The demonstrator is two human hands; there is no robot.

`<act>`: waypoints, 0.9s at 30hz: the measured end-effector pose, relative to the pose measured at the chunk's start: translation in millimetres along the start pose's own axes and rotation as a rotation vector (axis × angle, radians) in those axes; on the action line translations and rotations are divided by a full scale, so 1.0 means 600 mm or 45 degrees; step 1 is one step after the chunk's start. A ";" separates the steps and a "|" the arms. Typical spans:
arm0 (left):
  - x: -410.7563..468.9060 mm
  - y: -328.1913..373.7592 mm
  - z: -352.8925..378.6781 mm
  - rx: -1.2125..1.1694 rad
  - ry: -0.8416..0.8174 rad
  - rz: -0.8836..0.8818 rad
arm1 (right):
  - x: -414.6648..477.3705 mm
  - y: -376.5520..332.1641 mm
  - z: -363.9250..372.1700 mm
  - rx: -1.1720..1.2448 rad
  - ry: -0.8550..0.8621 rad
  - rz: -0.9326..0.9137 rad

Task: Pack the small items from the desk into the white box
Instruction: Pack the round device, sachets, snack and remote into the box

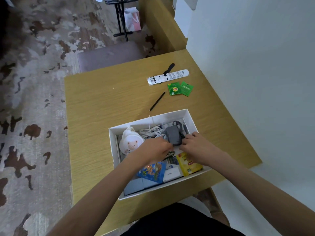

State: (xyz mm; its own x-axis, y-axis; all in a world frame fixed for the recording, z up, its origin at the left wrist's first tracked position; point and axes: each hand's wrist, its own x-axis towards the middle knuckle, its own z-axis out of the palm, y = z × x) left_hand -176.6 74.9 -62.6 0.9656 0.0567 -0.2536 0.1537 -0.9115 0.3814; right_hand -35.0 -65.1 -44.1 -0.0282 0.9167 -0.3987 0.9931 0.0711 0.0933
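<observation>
We find the white box (pixel 170 114) on the bench (pixel 102 108) already well filled. Inside the box, both hands meet at a grey adapter (pixel 173 135). The left hand (pixel 153 149) curls its fingers against the adapter's near end, and the right hand (pixel 196 145) grips its right side. We judge they are settling it into place.

Also inside the box are:
- a coil of white cable (pixel 151 132)
- a round white item with a bear face (pixel 131 143)
- a blue packet (pixel 152 171)
- a yellow tea sachet (pixel 189 165)

Beyond the box's far wall, 5 items remain on the bench:
- a black stick (pixel 157 101), nearest the box
- 2 green tea sachets (pixel 173 89)
- a white remote (pixel 167 77)
- a flat black piece (pixel 168 68), partly behind the remote

We judge the packing more than half done.
</observation>
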 end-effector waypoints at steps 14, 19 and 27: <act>0.121 -0.061 -0.117 -0.541 0.653 -0.322 | 0.042 0.174 -0.029 1.254 0.568 0.401; 0.224 -0.107 -0.121 -0.385 0.449 -0.459 | 0.115 0.244 0.022 1.180 0.420 0.653; 0.386 -0.151 -0.075 -0.020 -0.006 -0.456 | 0.228 0.333 0.106 0.754 0.104 0.506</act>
State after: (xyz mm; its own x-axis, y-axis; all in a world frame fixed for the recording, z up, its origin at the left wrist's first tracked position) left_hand 42.8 188.7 -116.0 0.8489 0.3697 -0.3778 0.4856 -0.8278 0.2810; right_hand 166.7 49.7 -137.8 0.3630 0.8571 -0.3654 0.8244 -0.4782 -0.3028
